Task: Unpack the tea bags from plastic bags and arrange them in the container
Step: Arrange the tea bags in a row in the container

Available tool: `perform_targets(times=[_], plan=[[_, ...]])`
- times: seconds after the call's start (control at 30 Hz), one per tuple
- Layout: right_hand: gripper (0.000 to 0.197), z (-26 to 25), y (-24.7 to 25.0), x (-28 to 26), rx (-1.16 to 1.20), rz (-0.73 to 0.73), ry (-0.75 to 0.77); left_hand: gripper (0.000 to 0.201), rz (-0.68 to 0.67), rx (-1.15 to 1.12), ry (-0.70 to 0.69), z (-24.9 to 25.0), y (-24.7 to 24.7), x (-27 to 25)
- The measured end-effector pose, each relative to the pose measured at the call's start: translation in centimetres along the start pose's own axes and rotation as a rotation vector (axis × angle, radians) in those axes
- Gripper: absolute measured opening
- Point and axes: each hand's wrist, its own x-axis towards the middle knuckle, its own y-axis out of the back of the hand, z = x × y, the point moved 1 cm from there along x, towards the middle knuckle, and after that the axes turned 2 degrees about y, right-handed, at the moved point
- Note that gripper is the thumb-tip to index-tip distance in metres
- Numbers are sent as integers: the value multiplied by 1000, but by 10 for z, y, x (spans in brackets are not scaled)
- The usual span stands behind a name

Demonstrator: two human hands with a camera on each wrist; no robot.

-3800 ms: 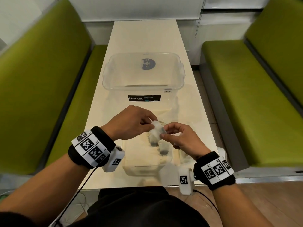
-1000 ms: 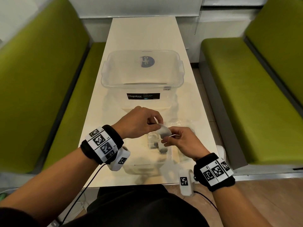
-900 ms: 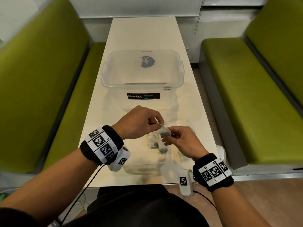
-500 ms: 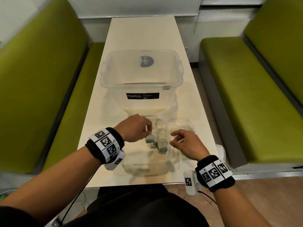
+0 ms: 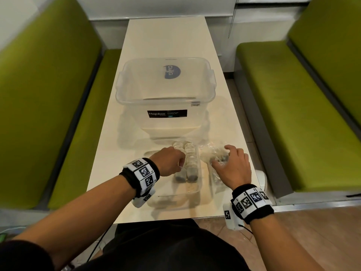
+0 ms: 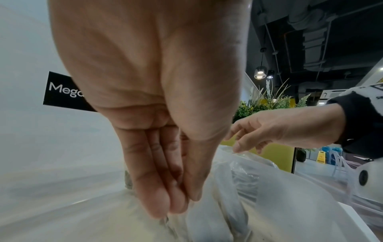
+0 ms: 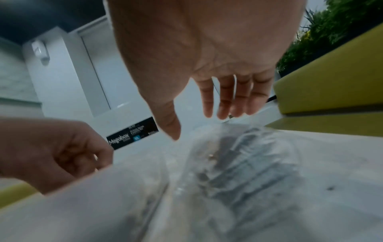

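**A:** ok so what's in the lower middle of the head view? I see the left hand (image 5: 169, 160) down in a small clear container (image 5: 197, 189) near the bottom edge of the table (image 5: 168, 42).

**B:** yep. Left wrist view shows its fingers (image 6: 153, 185) held together against the thumb, tips pressed down at the container floor. Can't tell whether it's actually pinching a tea bag or just touching something, tips hide it.

**A:** and the tea bags (image 5: 188, 162)?

**B:** lined up in two rows inside that container, just right of the left hand, running from frame center toward the bottom. Dark ends face the camera.

**A:** right hand (image 5: 233, 166)?

**B:** spread open, fingers relaxed and a bit curved, over a crinkly plastic bag (image 5: 213, 155) lying on the table right of the container. From the left wrist cam the thumb tip looks to be touching the top of the plastic. In the right wrist view the fingers (image 7: 228, 101) are splayed above the bag (image 7: 244, 157), not wrapped round it. You can see dark stuff through the plastic, blurry though.

**A:** the big tub?

**B:** clear Megabox storage box (image 5: 166, 89) in the middle of the frame, just beyond the small container, black label facing us. Green benches (image 5: 304, 106) down both sides.
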Motion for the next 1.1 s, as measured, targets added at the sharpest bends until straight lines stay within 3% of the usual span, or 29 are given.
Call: perform_targets(times=[0.1,0.17,0.53,0.67,0.9,1.1], plan=[[93,9,-6,3,-95,-137,-77,7,24,14,11,1,-1,1],[100,13,-10,6,-137,-224,-122,10,30,36,23,1,-1,0],[62,26,-8,11,83,-285,-259,19,42,80,74,0,1,-2],[53,35,3,6,248,-213,-220,17,62,11,104,-9,2,-2],[63,11,45,-13,511,-82,-54,15,222,-304,65,-8,41,-35],[69,-21,58,-16,491,-48,169,19,386,-643,-44,20,86,-84]])
